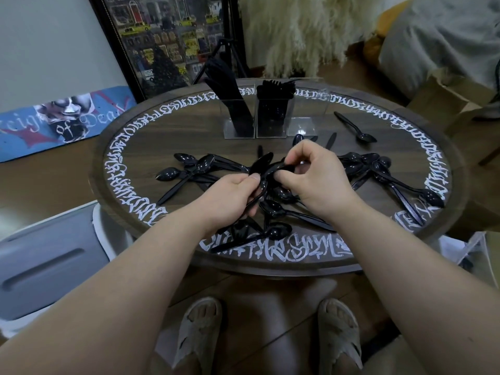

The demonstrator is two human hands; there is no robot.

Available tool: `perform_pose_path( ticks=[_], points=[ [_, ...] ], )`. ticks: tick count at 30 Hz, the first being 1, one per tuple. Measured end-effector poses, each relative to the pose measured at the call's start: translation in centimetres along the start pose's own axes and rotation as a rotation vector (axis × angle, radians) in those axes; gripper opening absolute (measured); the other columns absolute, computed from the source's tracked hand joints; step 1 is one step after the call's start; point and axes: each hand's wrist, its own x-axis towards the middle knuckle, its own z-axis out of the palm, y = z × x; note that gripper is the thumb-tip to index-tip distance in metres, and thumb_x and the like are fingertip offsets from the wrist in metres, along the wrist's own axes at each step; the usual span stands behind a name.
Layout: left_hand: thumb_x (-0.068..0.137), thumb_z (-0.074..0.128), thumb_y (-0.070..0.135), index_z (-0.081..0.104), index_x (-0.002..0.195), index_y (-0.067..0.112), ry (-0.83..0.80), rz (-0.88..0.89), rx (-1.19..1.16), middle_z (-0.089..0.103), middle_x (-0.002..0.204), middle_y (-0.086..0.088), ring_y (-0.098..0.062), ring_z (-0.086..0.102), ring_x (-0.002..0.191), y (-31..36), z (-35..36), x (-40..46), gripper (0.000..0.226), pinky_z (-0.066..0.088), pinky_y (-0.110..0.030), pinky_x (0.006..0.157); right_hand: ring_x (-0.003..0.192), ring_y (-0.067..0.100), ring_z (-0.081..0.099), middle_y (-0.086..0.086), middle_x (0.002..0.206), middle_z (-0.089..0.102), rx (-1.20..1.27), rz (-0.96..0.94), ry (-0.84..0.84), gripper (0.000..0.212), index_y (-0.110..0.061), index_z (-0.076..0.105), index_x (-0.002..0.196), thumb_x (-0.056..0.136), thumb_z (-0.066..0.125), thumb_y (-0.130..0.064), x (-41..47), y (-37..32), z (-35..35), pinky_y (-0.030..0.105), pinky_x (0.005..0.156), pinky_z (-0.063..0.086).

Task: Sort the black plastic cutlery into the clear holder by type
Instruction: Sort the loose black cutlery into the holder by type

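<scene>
Spoons (205, 169): black plastic, loose across the middle of the table (405, 239), in heaps to the left, right and near side; one lone spoon (354, 128) lies far right, apart from the rest.

Holder (273, 115): clear, three compartments, at the far side. Left compartment: knives. Middle: forks. Right: looks empty, presumably meant for spoons.

Step in hand, by judgement: gathering spoons into a bundle; knives and forks appear done.

Left hand (232, 196): fingers curled round a small bunch of spoons, thumb on top.

Right hand (316, 174): fingertips pinching a spoon at the bundle's upper end, just beside the left thumb; whether adding or aligning it, cannot tell.

Next move calls for: nesting the bowls one way, then carrying the bunch to the right compartment.
</scene>
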Motion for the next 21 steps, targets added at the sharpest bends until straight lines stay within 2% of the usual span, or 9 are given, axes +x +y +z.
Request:
perform_pose_path(
  ticks=[4,8,11,14,18,21],
  points=[
    [0.103,0.032,0.035,0.055,0.079,0.012,-0.075,-0.005,-0.012,0.047,0.049,0.003,-0.009,0.041,0.044,0.3,0.1,-0.1,0.042,0.035,-0.015,0.045,0.067,0.013,0.055,-0.009,0.087,0.064,-0.051,-0.062,0.014,0.024,-0.03,0.057,0.084,0.078,0.074,-0.014,-0.1,0.1,0.0,0.029,0.07,0.051],
    [0.103,0.032,0.035,0.057,0.08,0.01,-0.057,-0.006,0.012,0.046,0.049,0.002,-0.01,0.041,0.047,0.3,0.0,-0.2,0.042,0.036,-0.015,0.047,0.068,0.019,0.062,-0.005,0.073,0.066,-0.075,-0.062,0.013,0.016,-0.024,0.064,0.077,0.077,0.077,-0.015,0.0,0.0,-0.2,0.035,0.069,0.055],
    [0.102,0.033,0.038,0.059,0.083,0.009,0.005,0.013,0.058,0.051,0.056,0.001,-0.012,0.046,0.054,0.0,-0.2,-0.2,0.044,0.04,-0.022,0.058,0.063,0.015,0.058,-0.004,0.065,0.063,-0.098,-0.053,-0.001,0.013,-0.019,0.066,0.075,0.076,0.079,-0.017,0.1,0.1,-0.4,0.036,0.069,0.054],
    [0.102,0.033,0.036,0.056,0.078,0.014,0.098,0.052,0.122,0.058,0.061,0.0,-0.011,0.051,0.055,-0.1,-0.8,-0.1,0.04,0.041,-0.026,0.062,0.064,0.027,0.063,0.009,0.069,0.066,-0.075,-0.036,0.013,0.013,-0.018,0.066,0.075,0.076,0.079,-0.019,0.3,0.1,-0.5,0.045,0.066,0.055],
    [0.102,0.029,0.04,0.056,0.081,0.014,-0.031,0.039,0.143,0.058,0.057,0.004,-0.01,0.053,0.051,0.0,-0.8,-0.4,0.042,0.039,-0.017,0.05,0.06,0.023,0.066,0.006,0.069,0.067,-0.016,-0.041,0.052,0.014,-0.02,0.065,0.077,0.078,0.078,-0.013,0.2,-0.3,-0.3,0.046,0.064,0.057],
    [0.102,0.029,0.042,0.057,0.082,0.013,-0.079,0.084,0.194,0.052,0.052,0.006,-0.007,0.047,0.046,0.2,-0.4,-0.6,0.045,0.038,-0.018,0.051,0.065,0.02,0.068,0.001,0.074,0.068,0.004,-0.047,0.071,0.024,-0.031,0.061,0.083,0.08,0.075,-0.012,0.2,-0.3,0.0,0.043,0.069,0.058]
  ],
)
